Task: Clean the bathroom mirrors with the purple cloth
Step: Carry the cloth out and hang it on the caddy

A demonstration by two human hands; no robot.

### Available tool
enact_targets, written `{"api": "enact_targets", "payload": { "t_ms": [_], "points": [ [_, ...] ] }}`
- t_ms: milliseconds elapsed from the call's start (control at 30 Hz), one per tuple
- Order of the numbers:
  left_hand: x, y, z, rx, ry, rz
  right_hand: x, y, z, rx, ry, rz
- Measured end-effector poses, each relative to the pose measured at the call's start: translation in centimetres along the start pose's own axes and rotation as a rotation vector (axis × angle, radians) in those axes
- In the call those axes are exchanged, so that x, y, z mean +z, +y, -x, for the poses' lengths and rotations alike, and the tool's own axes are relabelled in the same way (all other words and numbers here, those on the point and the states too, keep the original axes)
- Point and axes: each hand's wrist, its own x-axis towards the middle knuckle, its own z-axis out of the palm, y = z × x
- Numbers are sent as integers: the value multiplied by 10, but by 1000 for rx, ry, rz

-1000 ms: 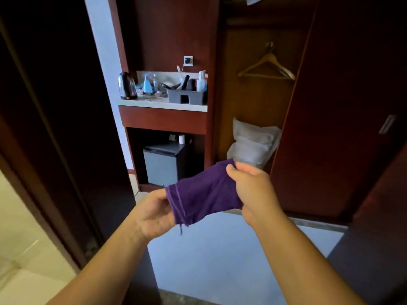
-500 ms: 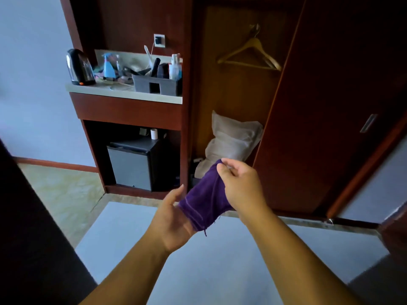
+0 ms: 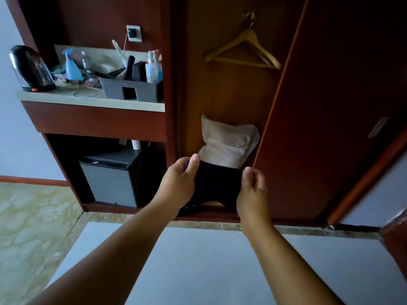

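An open wooden wardrobe is standing ahead, with a desk adjoining its left side and carrying a kettle. A pale pillow is lying inside the wardrobe. Just in front of it, the purple cloth is hanging stretched in mid-air: the left hand is pinching one upper corner, the right hand is pinching the other.

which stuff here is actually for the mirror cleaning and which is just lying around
For the job: purple cloth, stretched between left hand and right hand, each gripping an end. No mirror in view.

Just lying about: kettle and grey caddy on the counter; wooden hanger; pillow; mini fridge.
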Motion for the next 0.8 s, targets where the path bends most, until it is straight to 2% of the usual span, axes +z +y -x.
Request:
{"api": "enact_targets", "payload": {
  "t_ms": [133,200,300,367,433,500,600,700,800],
  "points": [
    [-6,-10,-78,-96,102,57,54,0,-57,-271,6,211],
    [-12,-11,-115,-107,168,51,84,-4,-89,-317,-51,280],
    [-28,-14,-165,-129,357,0,129,-12,-129,-405,-131,310],
    [-48,-18,-196,-124,479,-25,161,-27,-144,-549,-165,316],
    [-71,-25,-224,-230,546,68,193,-38,-155,-681,-232,280],
    [-95,-32,-247,-371,541,303,227,-47,-161,-730,-319,226],
    [-137,-46,-284,-422,526,535,280,-49,-163,-769,-440,184],
    [-186,-58,-319,-404,525,631,343,-46,-162,-826,-520,171],
    [-239,-68,-357,-391,550,655,413,-44,-172,-765,-565,145]
  ]
}}
